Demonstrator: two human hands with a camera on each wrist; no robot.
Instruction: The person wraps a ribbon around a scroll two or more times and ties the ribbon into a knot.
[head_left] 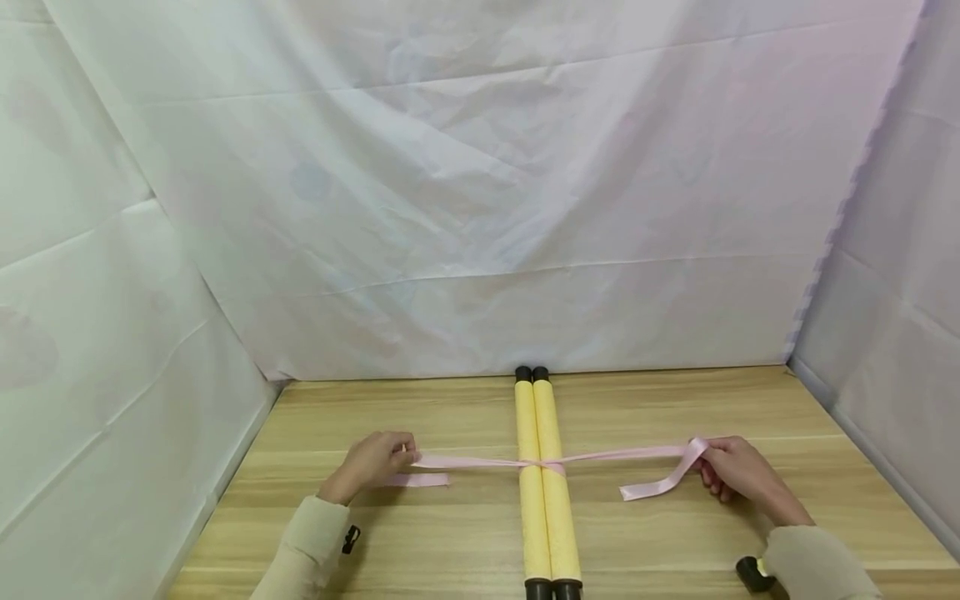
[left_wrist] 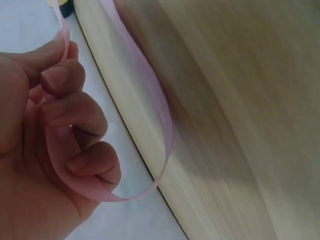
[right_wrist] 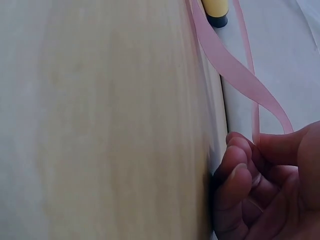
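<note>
Two yellow rods with black ends, a left one [head_left: 534, 521] and a right one [head_left: 562, 525], lie side by side on the table. A pink ribbon [head_left: 468, 462] goes round both and crosses over their top near the middle. My left hand [head_left: 372, 461] pinches one side of it to the left of the rods; in the left wrist view the ribbon [left_wrist: 165, 120] loops through the curled fingers. On the other side my right hand [head_left: 741, 473] pinches the ribbon between thumb and index finger. Both stretches look taut, and a loose tail hangs from each hand.
The wood-grain table [head_left: 450, 542] meets a pale cloth backdrop [head_left: 450, 208] at its far edge. More cloth hangs at the left [head_left: 90, 292] and right [head_left: 900, 250] sides. The rods' far black ends lie close to the back cloth. Dark wrist gear shows by each sleeve.
</note>
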